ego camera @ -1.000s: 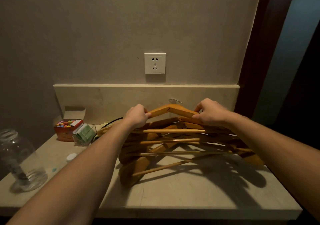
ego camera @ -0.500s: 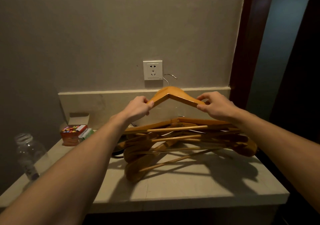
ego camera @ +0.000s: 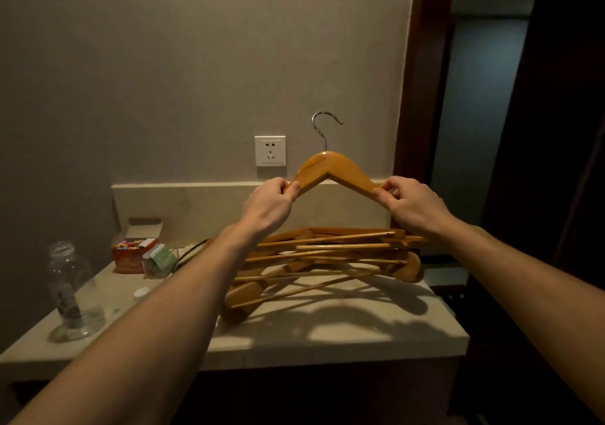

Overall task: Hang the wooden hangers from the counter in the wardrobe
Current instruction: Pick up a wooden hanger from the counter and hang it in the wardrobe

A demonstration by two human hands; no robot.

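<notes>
A: What do we see nearest, at the bottom of the frame?

B: We see two bare forearms rising from the lower corners toward the centre. Under them is the pale counter [ego camera: 360, 333], its front edge crossing the lower part of the frame.

A: And on the counter?

B: At the lower left stands a clear plastic bottle [ego camera: 73, 290] without its cap, and a small white cap [ego camera: 141, 293] lies just beside it. In the middle lies the pile of wooden hangers [ego camera: 327, 261], crossed one over another, touching the counter. Behind the bottle, at the left, we see a small red box [ego camera: 131, 254] and a green packet [ego camera: 158, 259] touching it.

A: What do the hands do?

B: The left hand [ego camera: 268, 207] is closed on the left end of one wooden hanger [ego camera: 330, 169], and the right hand [ego camera: 412, 203] pinches its right end. This hanger is lifted above the pile, apart from it, at the centre of the frame, with its metal hook [ego camera: 324, 126] upright.

A: And farthest?

B: A white wall socket [ego camera: 270, 150] is on the wall just left of the hook, and a dark door frame [ego camera: 422, 81] runs up the right part of the frame
</notes>
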